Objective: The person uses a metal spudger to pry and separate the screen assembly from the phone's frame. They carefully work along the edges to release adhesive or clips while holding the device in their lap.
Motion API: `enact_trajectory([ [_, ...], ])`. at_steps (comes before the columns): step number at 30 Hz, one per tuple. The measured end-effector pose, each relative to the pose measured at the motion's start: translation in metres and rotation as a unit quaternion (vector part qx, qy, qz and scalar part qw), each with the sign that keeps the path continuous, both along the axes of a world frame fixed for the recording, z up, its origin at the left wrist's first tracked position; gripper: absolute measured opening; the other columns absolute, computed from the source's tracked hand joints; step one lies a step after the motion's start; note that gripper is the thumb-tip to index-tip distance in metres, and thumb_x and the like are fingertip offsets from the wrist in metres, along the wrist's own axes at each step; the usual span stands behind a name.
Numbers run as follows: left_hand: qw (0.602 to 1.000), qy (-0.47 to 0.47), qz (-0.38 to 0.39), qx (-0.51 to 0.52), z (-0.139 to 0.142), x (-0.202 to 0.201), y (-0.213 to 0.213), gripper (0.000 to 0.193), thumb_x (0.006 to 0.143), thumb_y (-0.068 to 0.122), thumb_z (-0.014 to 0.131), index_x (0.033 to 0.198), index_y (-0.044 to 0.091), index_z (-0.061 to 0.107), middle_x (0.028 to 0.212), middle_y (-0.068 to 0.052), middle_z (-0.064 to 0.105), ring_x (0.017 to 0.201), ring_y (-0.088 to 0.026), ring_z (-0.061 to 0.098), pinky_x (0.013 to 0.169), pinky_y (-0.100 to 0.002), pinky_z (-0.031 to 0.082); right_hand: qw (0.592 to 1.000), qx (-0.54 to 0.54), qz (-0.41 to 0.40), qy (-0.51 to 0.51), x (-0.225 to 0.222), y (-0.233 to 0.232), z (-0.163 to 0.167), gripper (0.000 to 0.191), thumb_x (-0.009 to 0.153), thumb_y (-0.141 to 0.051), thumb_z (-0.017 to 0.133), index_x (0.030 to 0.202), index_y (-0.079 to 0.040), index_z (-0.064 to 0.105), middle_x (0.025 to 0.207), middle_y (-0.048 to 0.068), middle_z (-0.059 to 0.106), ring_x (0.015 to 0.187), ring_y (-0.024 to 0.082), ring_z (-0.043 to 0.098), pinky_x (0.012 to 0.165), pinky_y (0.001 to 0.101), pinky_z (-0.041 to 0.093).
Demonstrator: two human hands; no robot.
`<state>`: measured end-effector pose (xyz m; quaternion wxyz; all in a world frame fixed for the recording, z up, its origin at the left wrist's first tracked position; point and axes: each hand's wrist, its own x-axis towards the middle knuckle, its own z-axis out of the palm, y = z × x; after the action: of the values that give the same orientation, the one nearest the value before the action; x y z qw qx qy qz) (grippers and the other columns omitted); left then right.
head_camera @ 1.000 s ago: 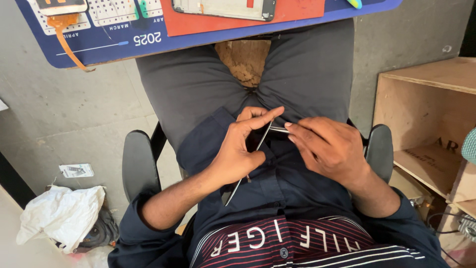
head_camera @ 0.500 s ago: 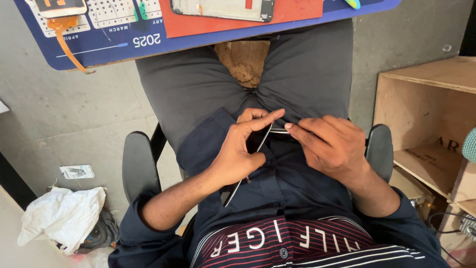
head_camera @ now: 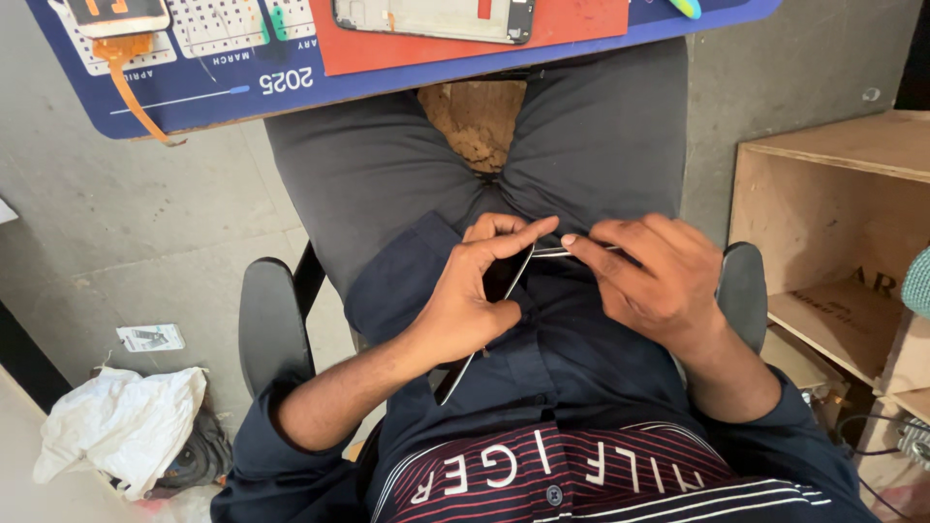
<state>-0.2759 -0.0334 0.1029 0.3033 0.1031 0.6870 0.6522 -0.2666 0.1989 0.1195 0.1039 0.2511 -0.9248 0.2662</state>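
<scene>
Over the lap, left hand pinches a thin dark phone panel edge-on, fingers closed around it, steadying it. Just right of it, right hand grips a slim metal tool, tip touching the panel's top edge.

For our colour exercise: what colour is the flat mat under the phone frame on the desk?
The flat mat is orange-red, lying on a blue desk pad; seen in the head view.

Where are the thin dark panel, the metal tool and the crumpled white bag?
thin dark panel [head_camera: 504, 281], head view, upper edge by the thumb.
metal tool [head_camera: 548, 252], head view, its shaft.
crumpled white bag [head_camera: 121, 426], head view, its middle.
</scene>
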Motion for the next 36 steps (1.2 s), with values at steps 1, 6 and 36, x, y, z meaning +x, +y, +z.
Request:
enact_trajectory([
  [1, 1.000, 0.001, -0.002, 0.000, -0.0002, 0.0002, 0.0005, 0.085, 0.062, -0.009, 0.057, 0.145, 0.010, 0.062, 0.121, -0.010, 0.061, 0.117, -0.022, 0.054, 0.112, -0.031, 0.036, 1.000, 0.002, 0.000, 0.000, 0.0002, 0.0003, -0.0003, 0.032, 0.076, 0.000, 0.077, 0.104, -0.013, 0.080, 0.093, 0.000, 0.069, 0.070, 0.018, 0.059, 0.057, 0.0328, 0.041],
  [6, 1.000, 0.015, -0.009, 0.006, -0.0012, 0.0003, 0.0002, 0.085, 0.062, -0.008, 0.059, 0.145, 0.009, 0.061, 0.120, -0.009, 0.061, 0.119, -0.022, 0.055, 0.115, -0.031, 0.033, 1.000, 0.021, -0.004, 0.021, -0.0002, 0.0009, -0.0030, 0.031, 0.075, 0.001, 0.076, 0.102, -0.014, 0.081, 0.091, 0.000, 0.070, 0.068, 0.017, 0.059, 0.056, 0.0324, 0.040],
  [36, 1.000, -0.008, -0.029, -0.001, 0.0019, 0.0014, 0.0004, 0.084, 0.063, -0.009, 0.059, 0.145, 0.010, 0.061, 0.124, -0.010, 0.056, 0.124, -0.024, 0.052, 0.116, -0.034, 0.033, 0.999, 0.034, 0.018, 0.018, -0.0033, 0.0069, -0.0022, 0.027, 0.080, -0.005, 0.076, 0.102, -0.020, 0.081, 0.097, -0.004, 0.070, 0.087, 0.017, 0.064, 0.080, 0.0374, 0.040],
])
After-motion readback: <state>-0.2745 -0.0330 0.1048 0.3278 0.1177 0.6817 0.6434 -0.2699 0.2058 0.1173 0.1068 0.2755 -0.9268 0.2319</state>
